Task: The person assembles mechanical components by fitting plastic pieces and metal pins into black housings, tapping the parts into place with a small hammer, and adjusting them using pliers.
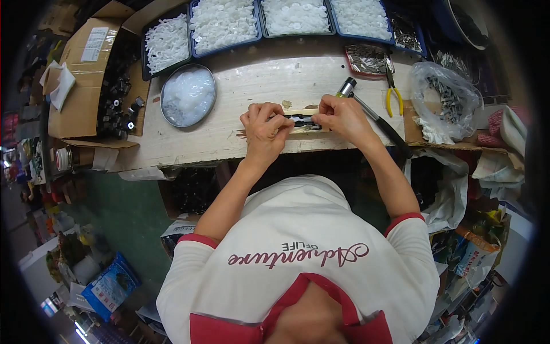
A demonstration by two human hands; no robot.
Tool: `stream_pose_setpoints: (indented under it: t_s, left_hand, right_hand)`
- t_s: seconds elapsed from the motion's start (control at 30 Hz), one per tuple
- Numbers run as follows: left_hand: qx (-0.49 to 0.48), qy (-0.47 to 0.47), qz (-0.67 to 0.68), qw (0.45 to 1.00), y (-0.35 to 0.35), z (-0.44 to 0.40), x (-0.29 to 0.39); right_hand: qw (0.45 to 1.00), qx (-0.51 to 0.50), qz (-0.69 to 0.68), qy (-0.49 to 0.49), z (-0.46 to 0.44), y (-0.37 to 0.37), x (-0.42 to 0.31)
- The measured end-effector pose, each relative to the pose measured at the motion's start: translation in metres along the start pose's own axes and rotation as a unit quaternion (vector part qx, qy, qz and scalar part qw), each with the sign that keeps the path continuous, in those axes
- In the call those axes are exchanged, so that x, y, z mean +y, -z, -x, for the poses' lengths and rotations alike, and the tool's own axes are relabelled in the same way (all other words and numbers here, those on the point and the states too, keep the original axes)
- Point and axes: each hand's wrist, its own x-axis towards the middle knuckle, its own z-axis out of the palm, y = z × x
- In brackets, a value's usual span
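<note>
L hand [266, 128], R hand [342, 118] on blk part [303, 120], hammer [373, 112] nr R

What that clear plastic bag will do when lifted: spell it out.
The clear plastic bag will probably sag, its film looking thin and crumpled. The small grey parts inside may slide about, since they lie loosely heaped.

Both arms of the person stretch forward from short sleeves, bare from the elbow on. I see the left forearm [232, 195] slant inward to the left grip [263, 129], its fingers curled and its thumb pressed toward the forefinger. The right forearm [391, 169] angles in likewise; the right grip [344, 119] pinches, back of the hand up. The two face each other, near but apart.
</note>
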Motion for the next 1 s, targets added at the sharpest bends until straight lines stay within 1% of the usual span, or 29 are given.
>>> stream_pose_setpoints:
  t_s: [0.07,0.13,0.17,0.23,0.37,0.43,0.47,0.5,0.6,0.67,0.7,0.73,0.77,0.83,0.9,0.93,0.97,1.0]
  left_hand:
    - [-0.005,0.007,0.003,1.000,-0.001,0.001,-0.001]
    - [0.004,-0.002,0.004,1.000,-0.003,0.003,-0.003]
    - [0.011,-0.009,0.004,1.000,-0.003,0.003,-0.004]
    - [0.008,-0.006,0.003,1.000,-0.003,0.002,-0.003]
    - [0.002,-0.008,-0.006,1.000,0.000,0.002,-0.001]
    - [0.003,-0.016,-0.009,1.000,0.000,0.003,-0.003]
    - [0.003,-0.020,-0.012,1.000,-0.001,0.002,-0.003]
    - [0.003,-0.018,-0.010,1.000,-0.001,0.002,-0.002]
    - [0.001,-0.020,0.001,1.000,-0.001,0.001,0.001]
    - [0.000,-0.018,0.001,1.000,0.000,0.001,0.002]
    - [-0.003,-0.011,0.000,1.000,0.000,0.001,0.003]
    - [-0.006,-0.004,-0.002,1.000,0.000,-0.001,0.003]
    - [-0.003,-0.004,-0.004,1.000,0.000,-0.002,0.003]
    - [-0.005,0.007,-0.005,1.000,0.000,-0.001,0.003]
    - [0.001,0.012,-0.010,1.000,-0.001,-0.001,0.005]
    - [0.005,0.013,-0.012,1.000,-0.001,-0.001,0.005]
    - [-0.010,-0.004,-0.036,0.999,0.000,0.000,0.002]
    - [-0.014,-0.027,-0.038,0.999,0.001,0.000,0.000]
  right_hand:
    - [1.000,0.005,-0.002,0.020,-0.001,-0.003,0.000]
    - [0.998,0.003,-0.040,0.046,-0.001,-0.006,-0.001]
    - [0.998,0.005,-0.039,0.046,0.001,-0.008,-0.001]
    - [0.996,0.040,-0.036,0.070,0.005,-0.012,0.000]
    - [0.996,0.039,-0.028,0.080,0.004,-0.011,0.000]
    - [0.989,0.022,-0.025,0.141,0.003,-0.004,0.007]
    - [0.993,-0.003,-0.051,0.108,0.002,0.008,0.005]
    - [0.994,0.013,-0.040,0.102,-0.002,0.021,0.012]
    - [0.973,0.216,-0.046,0.072,-0.031,0.068,0.045]
    - [0.935,0.348,0.049,0.039,-0.063,0.116,0.075]
    - [0.907,0.391,0.154,0.032,-0.081,0.140,0.096]
    - [0.891,0.391,0.232,0.015,-0.092,0.161,0.103]
    - [0.894,0.358,0.268,-0.031,-0.106,0.173,0.114]
    - [0.895,0.352,0.273,-0.027,-0.131,0.182,0.129]
    - [0.865,0.351,0.358,-0.002,-0.152,0.175,0.140]
    - [0.861,0.324,0.391,-0.008,-0.162,0.176,0.143]
    - [0.858,0.292,0.422,-0.012,-0.165,0.178,0.146]
    - [0.861,0.288,0.419,0.005,-0.162,0.179,0.148]
